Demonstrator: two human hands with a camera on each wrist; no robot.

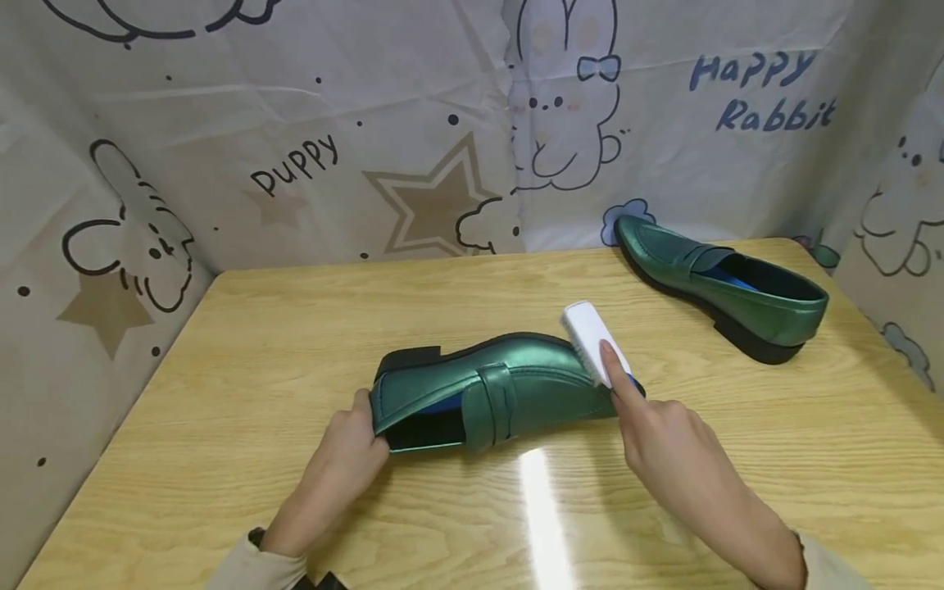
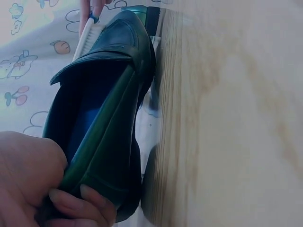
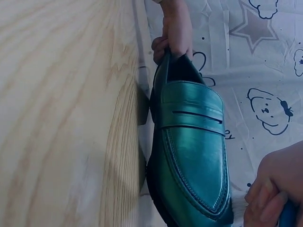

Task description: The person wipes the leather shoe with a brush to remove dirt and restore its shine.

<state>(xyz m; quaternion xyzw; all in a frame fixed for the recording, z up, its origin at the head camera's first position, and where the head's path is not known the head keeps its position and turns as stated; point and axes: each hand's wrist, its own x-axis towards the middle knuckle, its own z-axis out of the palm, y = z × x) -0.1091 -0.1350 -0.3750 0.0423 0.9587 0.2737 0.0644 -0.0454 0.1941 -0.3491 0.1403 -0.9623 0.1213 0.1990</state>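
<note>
Black lettering (image 1: 295, 165) on the patterned backdrop (image 1: 295, 82) reads "puppy"; blue lettering (image 1: 767, 90) reads "Happy Rabbit". A green loafer (image 1: 501, 397) spans the space between both hands, tilted on its side; whether it touches the tabletop (image 1: 280, 336) is hard to tell. The left hand (image 1: 347, 455) is clamped on its heel. The right hand (image 1: 667, 442) grips a white brush (image 1: 593, 340) at the toe. A second loafer (image 1: 708, 287) rests farther back, right.

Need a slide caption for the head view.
Left hand grips a green loafer by the heel while the right hand holds a white brush against its toe; second loafer behind.
</note>
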